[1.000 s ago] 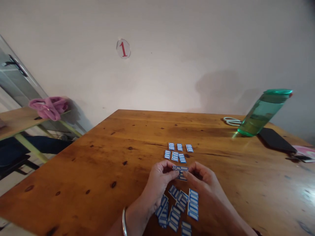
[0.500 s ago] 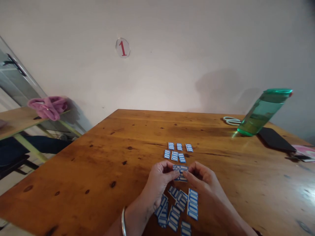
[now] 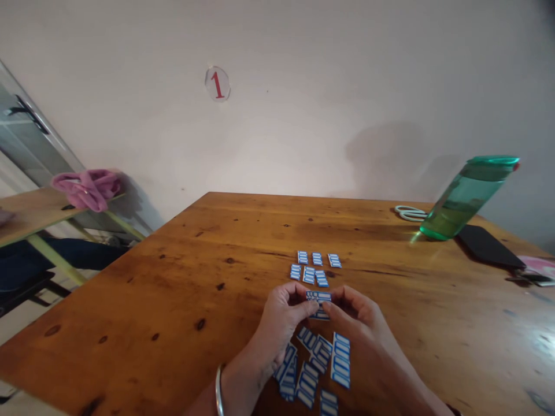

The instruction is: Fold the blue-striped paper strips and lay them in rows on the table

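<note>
Between my hands is a small blue-and-white label sheet [image 3: 321, 297], printed with rows of white boxes in blue borders. My left hand [image 3: 281, 315] pinches its left side with thumb and forefinger. On its right side, my right hand [image 3: 358, 315] grips it the same way. Beyond my fingers lie several small label pieces [image 3: 309, 274] in two rows. Nearer to me is a loose, overlapping pile of label strips [image 3: 307, 381], and a longer strip [image 3: 340, 359] lies at its right. My fingers cover part of the held sheet.
On the wooden table [image 3: 243, 248], a green bottle [image 3: 468, 196] stands at the right, beside a white cable [image 3: 410, 213] and a black phone-like slab [image 3: 489, 247]. A second table [image 3: 26, 216] at the left bears a pink cloth [image 3: 89, 188]. A wall rises behind.
Both hands keep their pinch on the label sheet with hardly any movement. The whole view has shifted very slightly.
</note>
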The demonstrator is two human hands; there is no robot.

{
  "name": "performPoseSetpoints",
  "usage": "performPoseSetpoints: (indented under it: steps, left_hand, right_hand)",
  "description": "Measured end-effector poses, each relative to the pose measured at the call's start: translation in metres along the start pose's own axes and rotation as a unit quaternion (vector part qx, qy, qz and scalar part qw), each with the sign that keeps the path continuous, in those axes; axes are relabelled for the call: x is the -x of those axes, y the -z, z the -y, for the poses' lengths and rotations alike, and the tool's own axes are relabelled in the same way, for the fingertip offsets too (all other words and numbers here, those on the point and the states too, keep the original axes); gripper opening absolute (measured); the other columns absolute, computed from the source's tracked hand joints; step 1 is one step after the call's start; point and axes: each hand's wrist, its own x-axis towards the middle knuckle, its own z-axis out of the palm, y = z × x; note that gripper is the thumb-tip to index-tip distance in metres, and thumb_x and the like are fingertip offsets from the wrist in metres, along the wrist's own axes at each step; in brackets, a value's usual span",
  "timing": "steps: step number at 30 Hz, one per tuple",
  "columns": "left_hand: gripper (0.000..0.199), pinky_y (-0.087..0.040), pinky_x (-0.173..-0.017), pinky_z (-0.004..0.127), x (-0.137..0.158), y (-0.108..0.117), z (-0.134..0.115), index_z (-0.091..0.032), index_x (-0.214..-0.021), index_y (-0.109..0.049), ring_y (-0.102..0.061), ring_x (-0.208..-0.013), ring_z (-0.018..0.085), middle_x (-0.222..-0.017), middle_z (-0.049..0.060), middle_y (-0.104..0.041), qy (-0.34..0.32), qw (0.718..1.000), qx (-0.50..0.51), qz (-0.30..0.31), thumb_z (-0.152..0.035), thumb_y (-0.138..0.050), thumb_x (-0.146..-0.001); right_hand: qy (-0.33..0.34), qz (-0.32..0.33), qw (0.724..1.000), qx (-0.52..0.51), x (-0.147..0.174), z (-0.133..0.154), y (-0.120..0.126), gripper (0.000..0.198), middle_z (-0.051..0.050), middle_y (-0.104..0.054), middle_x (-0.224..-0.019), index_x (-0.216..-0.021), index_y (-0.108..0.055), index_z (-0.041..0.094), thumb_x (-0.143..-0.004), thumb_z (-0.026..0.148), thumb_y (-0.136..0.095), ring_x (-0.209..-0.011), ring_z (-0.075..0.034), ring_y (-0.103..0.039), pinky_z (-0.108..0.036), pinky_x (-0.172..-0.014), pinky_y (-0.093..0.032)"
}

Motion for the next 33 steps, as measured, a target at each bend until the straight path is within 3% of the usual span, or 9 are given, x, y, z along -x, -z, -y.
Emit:
performPoseSetpoints:
  steps: [5,11,21,33]
  left_hand:
    - [0.023,-0.036,-0.048,0.019,0.001,0.000,0.000,-0.014,-0.057,-0.056,-0.046,-0.048,0.007,-0.052,-0.004,-0.054,-0.010,1.000,-0.010,-0.005,-0.025,-0.076,-0.053]
    - [0.020,-0.039,-0.048,0.019,0.001,0.000,0.000,-0.013,-0.061,-0.059,-0.048,-0.048,0.007,-0.055,-0.002,-0.057,0.019,0.999,0.037,0.010,-0.026,-0.074,-0.057]
    - [0.020,-0.042,-0.046,0.020,0.004,-0.001,-0.003,-0.013,-0.060,-0.060,-0.050,-0.045,0.007,-0.053,-0.001,-0.059,0.040,0.993,0.103,0.039,-0.025,-0.076,-0.057]
    - [0.025,-0.040,-0.050,0.019,0.006,-0.002,-0.006,-0.012,-0.058,-0.058,-0.052,-0.047,0.007,-0.053,-0.001,-0.060,0.041,0.991,0.119,0.043,-0.023,-0.079,-0.051]
  right_hand:
    - [-0.062,0.060,0.986,-0.144,0.005,0.002,-0.007,0.025,-0.003,-0.064,-0.068,-0.071,-0.061,0.016,-0.065,0.039,-0.070,-0.067,-0.019,-0.061,-0.030,-0.061,-0.048]
    - [-0.099,0.076,0.968,-0.218,0.011,0.011,-0.008,0.018,-0.004,-0.068,-0.072,-0.072,-0.064,0.016,-0.067,0.032,-0.071,-0.071,-0.020,-0.064,-0.031,-0.063,-0.049]
    - [-0.114,0.097,0.957,-0.250,0.008,0.009,-0.006,0.013,-0.005,-0.068,-0.073,-0.074,-0.067,0.016,-0.068,0.027,-0.071,-0.071,-0.018,-0.063,-0.031,-0.068,-0.048]
    - [-0.152,0.149,0.915,-0.342,0.006,0.003,0.000,0.010,-0.001,-0.065,-0.069,-0.076,-0.067,0.014,-0.068,0.015,-0.072,-0.061,-0.010,-0.059,-0.025,-0.068,-0.047]
